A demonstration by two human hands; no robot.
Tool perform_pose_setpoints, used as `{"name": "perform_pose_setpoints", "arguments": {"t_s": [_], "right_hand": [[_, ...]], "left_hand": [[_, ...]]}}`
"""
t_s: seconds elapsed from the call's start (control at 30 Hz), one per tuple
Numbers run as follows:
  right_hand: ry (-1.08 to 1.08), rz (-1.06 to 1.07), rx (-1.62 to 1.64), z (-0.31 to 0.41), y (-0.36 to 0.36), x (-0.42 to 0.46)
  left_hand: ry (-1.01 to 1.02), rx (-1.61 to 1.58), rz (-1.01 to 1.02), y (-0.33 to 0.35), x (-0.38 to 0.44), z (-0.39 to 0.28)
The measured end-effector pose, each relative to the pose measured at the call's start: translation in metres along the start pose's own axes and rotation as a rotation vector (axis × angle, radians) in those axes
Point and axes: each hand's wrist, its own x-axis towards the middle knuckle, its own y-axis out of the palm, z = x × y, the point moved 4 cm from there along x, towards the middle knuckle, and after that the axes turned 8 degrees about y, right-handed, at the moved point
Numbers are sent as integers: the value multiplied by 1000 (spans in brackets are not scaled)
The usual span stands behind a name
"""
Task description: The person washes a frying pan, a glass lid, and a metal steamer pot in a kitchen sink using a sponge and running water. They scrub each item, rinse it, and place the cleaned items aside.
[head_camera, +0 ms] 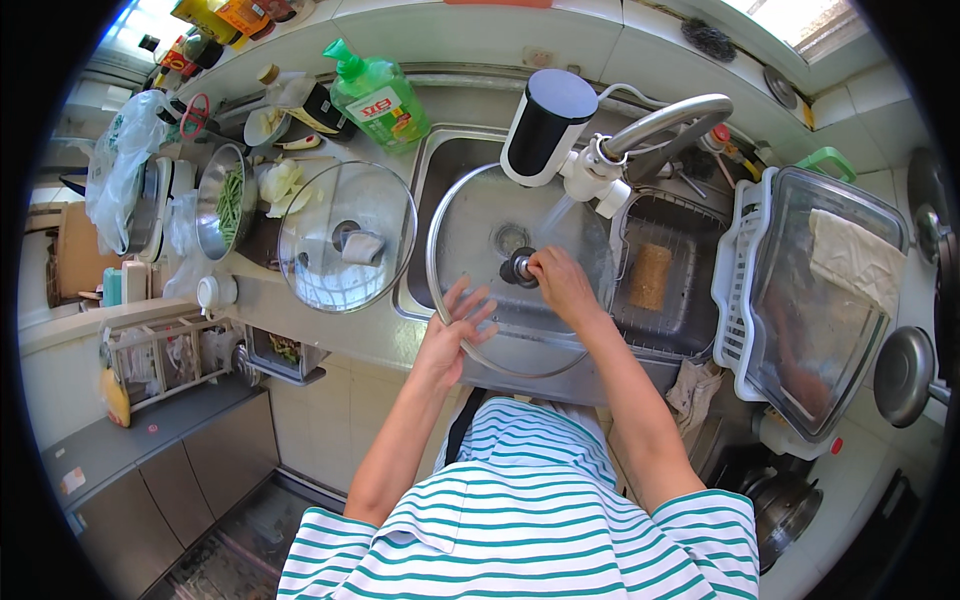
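A large clear glass lid [559,341] with a metal rim is held over the left basin of the steel sink [427,172]. My right hand [562,285] grips its dark knob [523,268]. My left hand [452,337] is at the lid's left rim with fingers spread; whether it bears any weight is unclear. Water [555,217] runs from the white tap head [596,176] onto the lid. On the counter to the left lies another glass lid [315,262], with a folded pale cloth or sponge [363,247] by its knob.
A wire rack in the right basin holds a loofah piece [651,277]. Green soap bottle [386,109] and black-and-white tap heater [547,127] stand behind. Left is a steel bowl of green beans [229,202]; right, a white basket [742,285] under a clear lidded bin [795,300].
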Motion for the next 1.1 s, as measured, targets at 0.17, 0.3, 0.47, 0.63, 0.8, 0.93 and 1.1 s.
{"name": "perform_pose_setpoints", "arguments": {"t_s": [0.17, 0.3, 0.47, 0.63, 0.8, 0.93, 1.1], "right_hand": [[234, -15, -3, -7, 7, 2], [471, -31, 90, -18, 17, -1], [408, 19, 171, -24, 16, -3], [104, 7, -35, -7, 3, 0], [-38, 115, -8, -8, -7, 6], [-145, 129, -28, -5, -9, 9], [-130, 157, -72, -8, -4, 11]], "left_hand": [[15, 12, 0, 8, -1, -2], [19, 7, -6, 8, 0, 1], [12, -1, -30, 8, -1, 2], [16, -1, -37, 5, -1, 6], [14, 14, -38, 6, -3, 2], [11, 16, -38, 9, -3, -1], [13, 12, -26, 7, 0, 1]]}}
